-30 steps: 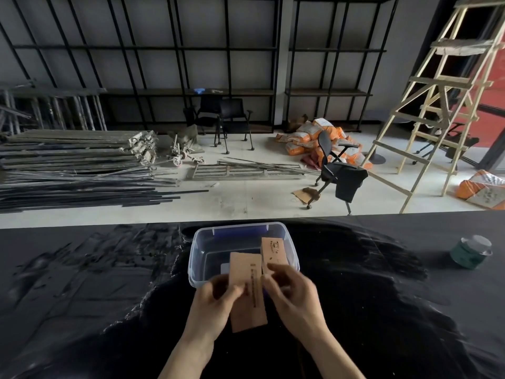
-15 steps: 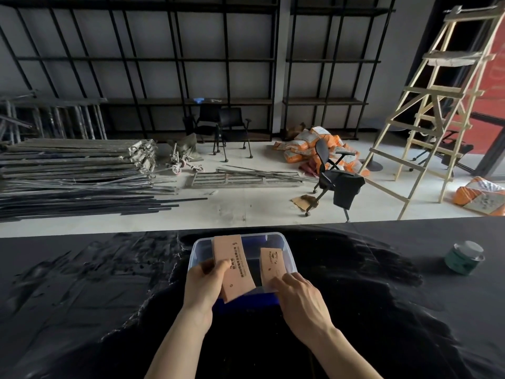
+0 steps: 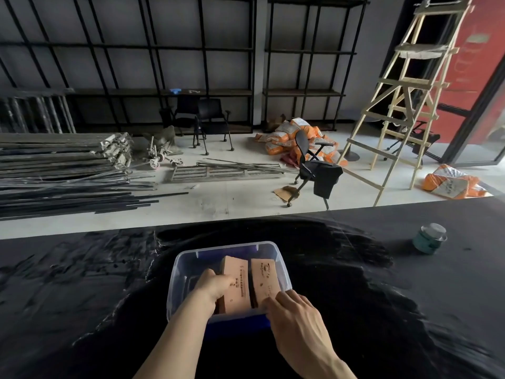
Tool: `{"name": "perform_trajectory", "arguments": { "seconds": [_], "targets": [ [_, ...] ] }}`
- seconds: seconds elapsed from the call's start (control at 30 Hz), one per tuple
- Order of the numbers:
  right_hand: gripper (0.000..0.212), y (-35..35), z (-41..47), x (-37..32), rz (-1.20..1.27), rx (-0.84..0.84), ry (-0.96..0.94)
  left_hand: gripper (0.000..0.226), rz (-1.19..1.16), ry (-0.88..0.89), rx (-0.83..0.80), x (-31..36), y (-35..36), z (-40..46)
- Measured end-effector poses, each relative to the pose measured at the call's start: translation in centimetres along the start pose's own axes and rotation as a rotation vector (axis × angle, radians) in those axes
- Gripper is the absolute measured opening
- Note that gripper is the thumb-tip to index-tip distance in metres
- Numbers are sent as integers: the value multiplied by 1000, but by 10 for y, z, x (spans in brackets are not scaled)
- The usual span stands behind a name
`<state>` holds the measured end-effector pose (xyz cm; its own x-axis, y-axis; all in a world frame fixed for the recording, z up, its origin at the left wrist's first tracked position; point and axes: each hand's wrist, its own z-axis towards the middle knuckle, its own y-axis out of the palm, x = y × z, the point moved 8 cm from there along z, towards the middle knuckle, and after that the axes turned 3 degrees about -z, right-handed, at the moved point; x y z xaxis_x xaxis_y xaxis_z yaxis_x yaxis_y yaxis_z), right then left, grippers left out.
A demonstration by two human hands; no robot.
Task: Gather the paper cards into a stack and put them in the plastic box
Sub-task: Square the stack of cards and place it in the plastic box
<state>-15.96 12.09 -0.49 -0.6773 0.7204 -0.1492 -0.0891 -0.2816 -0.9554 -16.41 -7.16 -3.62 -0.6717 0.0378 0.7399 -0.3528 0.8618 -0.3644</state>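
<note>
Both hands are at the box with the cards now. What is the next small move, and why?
Probably let go and lift both hands out. The left hand holds the left stack of cards, the right hand touches the right stack, and both stacks already sit inside the plastic box, side by side.

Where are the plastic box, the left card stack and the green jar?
plastic box [image 3: 273,248], head view, far right rim corner.
left card stack [image 3: 237,283], head view, top card face.
green jar [image 3: 427,242], head view, side wall.
</note>
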Motion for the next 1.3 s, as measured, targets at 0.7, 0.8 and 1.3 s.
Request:
{"name": "perform_trajectory", "arguments": {
  "seconds": [0.7, 0.8, 1.3],
  "targets": [
    [44, -19, 38, 15, 66, 46, 92, 29, 609, 227, 6, 3, 8, 12],
    [54, -2, 54, 21, 59, -195, 147, 22, 592, 243, -23, -1, 12, 14],
    [62, 5, 54, 20, -12, -326, 154, 27, 566, 319, -38, -2, 21, 16]
  ]
}}
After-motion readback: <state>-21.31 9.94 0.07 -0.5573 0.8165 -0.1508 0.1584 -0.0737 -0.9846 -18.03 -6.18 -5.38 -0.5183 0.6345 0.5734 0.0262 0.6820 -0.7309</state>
